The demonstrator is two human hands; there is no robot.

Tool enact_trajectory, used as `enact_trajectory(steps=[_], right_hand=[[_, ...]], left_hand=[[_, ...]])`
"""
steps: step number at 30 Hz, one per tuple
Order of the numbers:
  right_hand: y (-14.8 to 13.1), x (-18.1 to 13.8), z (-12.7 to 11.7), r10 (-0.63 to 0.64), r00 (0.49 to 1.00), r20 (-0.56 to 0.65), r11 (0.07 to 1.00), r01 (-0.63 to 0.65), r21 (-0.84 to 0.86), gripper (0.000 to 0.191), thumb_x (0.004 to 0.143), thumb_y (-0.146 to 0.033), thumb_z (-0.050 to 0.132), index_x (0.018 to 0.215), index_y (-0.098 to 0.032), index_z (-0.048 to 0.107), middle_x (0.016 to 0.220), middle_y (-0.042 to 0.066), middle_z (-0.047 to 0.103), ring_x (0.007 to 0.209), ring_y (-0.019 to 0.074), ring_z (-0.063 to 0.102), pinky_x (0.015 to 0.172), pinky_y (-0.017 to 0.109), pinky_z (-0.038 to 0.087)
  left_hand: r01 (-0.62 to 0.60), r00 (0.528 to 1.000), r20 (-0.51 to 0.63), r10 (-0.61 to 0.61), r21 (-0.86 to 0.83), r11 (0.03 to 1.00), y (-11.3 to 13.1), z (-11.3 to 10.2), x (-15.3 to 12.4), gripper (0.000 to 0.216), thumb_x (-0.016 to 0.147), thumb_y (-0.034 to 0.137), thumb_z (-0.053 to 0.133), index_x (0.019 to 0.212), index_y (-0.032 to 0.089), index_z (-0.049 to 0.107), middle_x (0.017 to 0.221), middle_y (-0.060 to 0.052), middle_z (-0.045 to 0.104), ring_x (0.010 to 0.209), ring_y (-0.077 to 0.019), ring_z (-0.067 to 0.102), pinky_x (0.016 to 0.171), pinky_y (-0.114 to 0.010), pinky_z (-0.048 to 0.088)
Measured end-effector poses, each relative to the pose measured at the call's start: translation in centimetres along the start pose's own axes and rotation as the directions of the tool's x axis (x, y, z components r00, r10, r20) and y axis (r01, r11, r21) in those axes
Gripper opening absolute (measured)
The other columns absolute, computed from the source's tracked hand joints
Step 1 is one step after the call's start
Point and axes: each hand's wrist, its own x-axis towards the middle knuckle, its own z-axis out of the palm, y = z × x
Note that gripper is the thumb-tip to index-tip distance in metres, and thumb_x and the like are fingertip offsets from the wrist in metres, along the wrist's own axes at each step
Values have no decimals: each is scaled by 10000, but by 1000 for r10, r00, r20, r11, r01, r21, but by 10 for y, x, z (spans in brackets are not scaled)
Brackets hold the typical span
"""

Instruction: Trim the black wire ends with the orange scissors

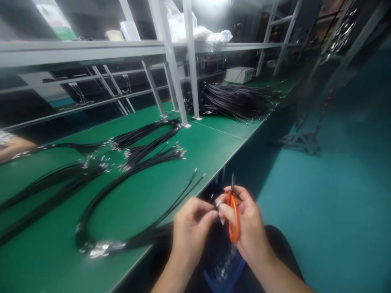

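Observation:
My left hand (191,228) is closed, pinching the metal end of a thin black cable (217,203) between thumb and fingers. My right hand (246,221) is closed on small orange-handled snips (233,215), blade tip pointing up, and its fingertips also touch the cable end. Both hands hover just off the front edge of the green bench (183,179). Two loose cable ends (195,179) reach toward the bench edge near my hands.
Looped bundles of black cables (122,171) with metal terminals cover the bench. A larger pile of cables (235,101) and a white box (240,74) lie farther back. Grey shelf uprights (175,81) rise from the bench. Another person's arm (14,146) is at far left. A blue bin (222,268) sits below my hands.

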Motion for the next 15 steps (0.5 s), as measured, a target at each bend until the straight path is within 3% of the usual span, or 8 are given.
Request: enact_trajectory(steps=[15], right_hand=[[4,-4,5,15,999,-50,997,-19,-72,305,702,-162,724,939,-210,538,714,-36,627,523,68,505,493,177,425]], left_hand=[[-14,998,-57,18,80,997,-4,-1,-9,124,785,215,634,664,186,623,640,19,590,580,-123,535,560,-226,410]])
